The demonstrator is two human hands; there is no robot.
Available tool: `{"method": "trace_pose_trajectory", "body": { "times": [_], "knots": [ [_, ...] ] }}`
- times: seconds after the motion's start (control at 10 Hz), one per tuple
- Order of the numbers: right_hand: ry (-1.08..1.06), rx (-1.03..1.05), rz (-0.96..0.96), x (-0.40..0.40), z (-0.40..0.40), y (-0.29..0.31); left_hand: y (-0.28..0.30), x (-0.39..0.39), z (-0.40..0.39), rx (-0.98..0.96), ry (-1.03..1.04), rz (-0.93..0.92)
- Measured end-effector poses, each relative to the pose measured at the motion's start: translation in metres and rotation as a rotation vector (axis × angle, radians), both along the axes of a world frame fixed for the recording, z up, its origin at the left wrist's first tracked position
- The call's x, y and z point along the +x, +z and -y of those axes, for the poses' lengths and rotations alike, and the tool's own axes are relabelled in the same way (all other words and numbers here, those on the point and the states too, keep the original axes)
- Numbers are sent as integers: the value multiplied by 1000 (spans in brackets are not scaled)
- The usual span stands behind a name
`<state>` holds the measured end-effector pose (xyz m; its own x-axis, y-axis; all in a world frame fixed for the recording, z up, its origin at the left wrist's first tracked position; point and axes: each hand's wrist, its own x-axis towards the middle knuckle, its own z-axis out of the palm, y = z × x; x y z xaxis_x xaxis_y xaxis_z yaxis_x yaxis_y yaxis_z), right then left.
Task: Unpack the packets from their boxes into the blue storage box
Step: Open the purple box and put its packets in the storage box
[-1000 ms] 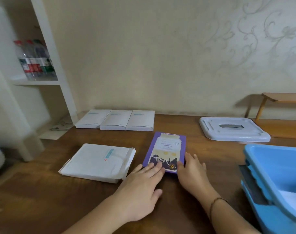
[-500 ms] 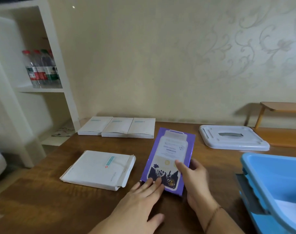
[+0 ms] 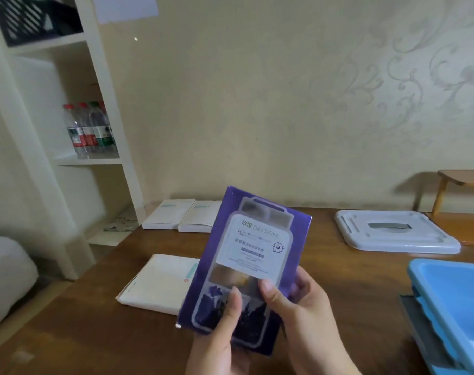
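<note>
Both hands, left hand and right hand, grip the purple box's lower end, thumbs pressed on its front, raised above the tabletop.

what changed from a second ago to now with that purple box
The flat purple cardboard box was lifted off the brown wooden table and tilted upright toward the camera. The left hand, earlier flat at its near edge, now grips its bottom, thumb on the front. The right hand holds its lower right side. The open white paper packet, white plastic lid and blue plastic tub stayed put.
</note>
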<state>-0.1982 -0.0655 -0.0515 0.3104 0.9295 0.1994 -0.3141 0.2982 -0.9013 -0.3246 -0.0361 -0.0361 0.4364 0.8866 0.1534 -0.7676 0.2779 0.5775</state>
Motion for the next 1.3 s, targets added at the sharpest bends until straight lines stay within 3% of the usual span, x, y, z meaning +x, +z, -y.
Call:
{"method": "trace_pose_trajectory", "body": {
  "times": [0.1, 0.2, 0.3, 0.4, 0.6, 0.7, 0.8, 0.9, 1.0, 1.1, 1.2, 1.3],
  "knots": [
    [-135, -47, 225, 4, 0, 11, -9, -14, -17, 189, 142, -145],
    [37, -188, -175, 30, 3, 24, -13, -54, -34, 903, 502, -1213],
    [346, -232, -231, 42, 13, 34, -30, -88, -51, 1537, 735, -1210],
    [314, -171, -90, 39, 16, 31, -40, -99, -43, 1489, 844, -1117],
    [158, 73, 107, 39, 23, 36, -24, -111, -62, 1657, 737, -1632],
    [165, 129, 109, 47, 25, 35, -9, -111, -51, 1250, 703, -1335],
    [226, 148, 160, 47, 25, 38, 26, -97, -39, 861, 722, -1195],
    [346, 105, 173, 42, 24, 39, 59, -80, -28, 617, 72, -1257],
    [385, 26, 107, 36, 24, 39, 66, -72, -16, 386, -407, -1056],
    [214, -7, 134, 32, 23, 34, 58, -71, -15, 306, -321, -973],
    [-260, 152, 747, 33, 24, 28, 51, -68, -12, 264, -237, -979],
    [-524, 286, 1157, 30, 25, 27, 51, -62, -4, 284, -225, -1011]
  ]
}}
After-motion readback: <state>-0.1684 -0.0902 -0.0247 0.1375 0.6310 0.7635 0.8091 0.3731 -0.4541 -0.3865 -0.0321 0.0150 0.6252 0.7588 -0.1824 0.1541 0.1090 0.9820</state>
